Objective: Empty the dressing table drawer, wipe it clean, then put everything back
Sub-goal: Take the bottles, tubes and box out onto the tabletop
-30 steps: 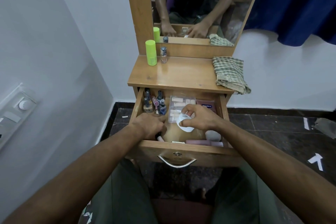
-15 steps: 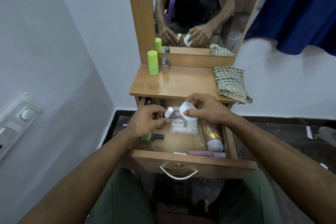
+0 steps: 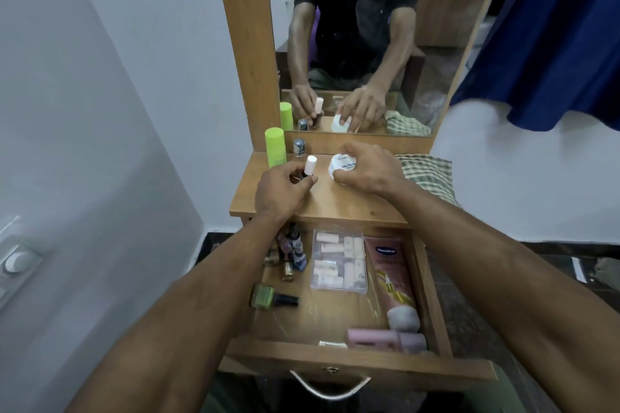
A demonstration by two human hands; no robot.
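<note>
The wooden drawer stands pulled out below the dressing table top. My left hand grips a small bottle with a pale pink cap, held upright on the top. My right hand rests on a round white jar that sits on the top. Inside the drawer lie a clear box of pale sticks, a pink lotion tube, a green nail polish bottle, a cluster of small polish bottles and a pink tube at the front.
A lime-green cylinder and a small silver-capped bottle stand at the back left of the top. A checked cloth lies at its right. The mirror rises behind, a white wall is close on the left, and a blue curtain hangs at right.
Both hands lifted out of the drawer and moved forward onto the table top, the left carrying the pink-capped bottle and the right carrying the white jar. The camera tilted up.
</note>
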